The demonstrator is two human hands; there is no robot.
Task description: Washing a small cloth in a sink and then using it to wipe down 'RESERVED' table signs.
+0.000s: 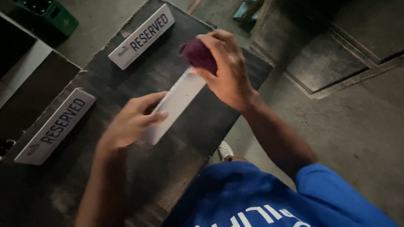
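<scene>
The left hand (132, 121) grips the near end of a long white sign plate (176, 103), its fingers wrapped and clamped around that end, holding it just above the dark table (186, 173). The plate's long axis runs diagonally, from the left hand up and away toward the right hand (227, 69). The right hand's fingers are closed tight on a bunched purple cloth (198, 54), pressed against the plate's far end. Two more white sign plates (142, 36) lie flat on the table farther left, well apart from both hands, near a green crate (52, 13) on the floor.
</scene>
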